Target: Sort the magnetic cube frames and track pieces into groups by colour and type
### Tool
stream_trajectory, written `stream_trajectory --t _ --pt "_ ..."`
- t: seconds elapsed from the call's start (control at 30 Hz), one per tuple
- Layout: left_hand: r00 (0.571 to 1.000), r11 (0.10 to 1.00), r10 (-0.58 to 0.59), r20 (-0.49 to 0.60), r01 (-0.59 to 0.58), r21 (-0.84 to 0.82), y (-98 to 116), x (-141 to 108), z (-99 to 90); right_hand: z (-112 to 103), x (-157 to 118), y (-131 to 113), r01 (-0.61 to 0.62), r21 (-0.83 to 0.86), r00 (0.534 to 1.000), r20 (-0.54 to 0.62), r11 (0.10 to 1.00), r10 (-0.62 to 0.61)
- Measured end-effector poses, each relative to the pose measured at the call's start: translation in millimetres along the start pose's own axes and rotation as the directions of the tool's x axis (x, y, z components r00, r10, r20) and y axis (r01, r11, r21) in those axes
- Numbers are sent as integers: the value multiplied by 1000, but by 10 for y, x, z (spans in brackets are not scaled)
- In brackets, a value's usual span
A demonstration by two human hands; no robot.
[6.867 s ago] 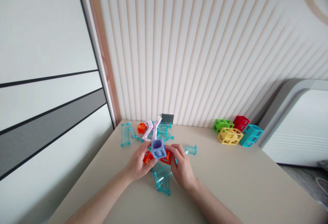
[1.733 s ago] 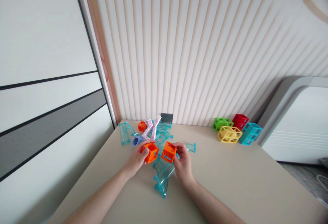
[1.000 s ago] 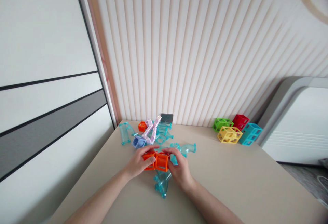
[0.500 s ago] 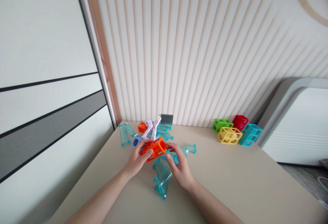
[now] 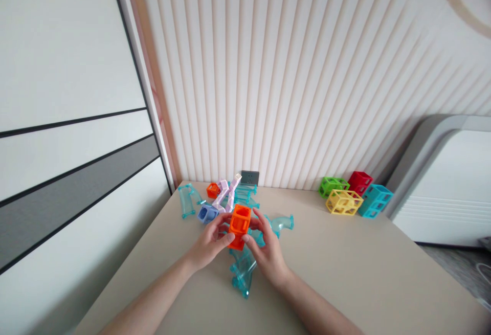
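An orange block (image 5: 240, 226) made of stacked open-framed cubes is held upright above the table, a round opening showing at its top. My left hand (image 5: 210, 240) grips its left side, thumb across the lower front. On the other side my right hand (image 5: 266, 245) has its thumb against the block's lower right edge and its fingers behind. Below and behind the hands lie clear teal tube pieces (image 5: 242, 268), partly covered by the block and fingers. A blue block (image 5: 207, 214) with a round hole rests just beyond my left hand.
Behind stand pale lilac bent pieces (image 5: 231, 192), a small orange cube (image 5: 213, 190) and more teal tubes (image 5: 187, 201). At the right back are green (image 5: 333, 186), yellow (image 5: 344, 202), red (image 5: 360, 183) and teal (image 5: 375, 201) frame blocks. A ribbed wall (image 5: 268, 94) bounds the table (image 5: 330, 268).
The orange block has turned from lying slantwise to upright. My right hand, earlier just beside it with fingers apart, now touches it. The blue block behind is less covered.
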State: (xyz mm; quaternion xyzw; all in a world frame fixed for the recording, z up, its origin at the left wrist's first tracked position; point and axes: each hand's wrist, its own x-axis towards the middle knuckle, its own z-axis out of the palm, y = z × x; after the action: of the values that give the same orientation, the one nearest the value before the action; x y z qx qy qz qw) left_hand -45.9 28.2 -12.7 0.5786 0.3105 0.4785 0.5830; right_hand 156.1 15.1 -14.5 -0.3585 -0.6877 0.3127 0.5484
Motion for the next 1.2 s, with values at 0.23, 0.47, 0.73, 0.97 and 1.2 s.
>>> stream_trajectory --t 0.23,0.47,0.73,0.97,1.2 --pt "1000 998 -8 25 10 -56 75 -7 55 -9 5 -34 -33 23 999 -6 999 33" --pt "997 997 65 -30 -66 -42 64 -13 60 -15 15 -5 -12 -9 999 31 1000 12" --pt "984 976 170 48 -175 131 63 -53 24 -52 -5 100 82 -133 994 87 988 -71" --pt "972 932 234 13 -228 282 65 -61 -17 -62 36 19 179 -154 981 104 972 -164" --pt "987 963 146 -65 -127 236 75 -43 11 -49 38 5 94 -85 994 60 992 -89"
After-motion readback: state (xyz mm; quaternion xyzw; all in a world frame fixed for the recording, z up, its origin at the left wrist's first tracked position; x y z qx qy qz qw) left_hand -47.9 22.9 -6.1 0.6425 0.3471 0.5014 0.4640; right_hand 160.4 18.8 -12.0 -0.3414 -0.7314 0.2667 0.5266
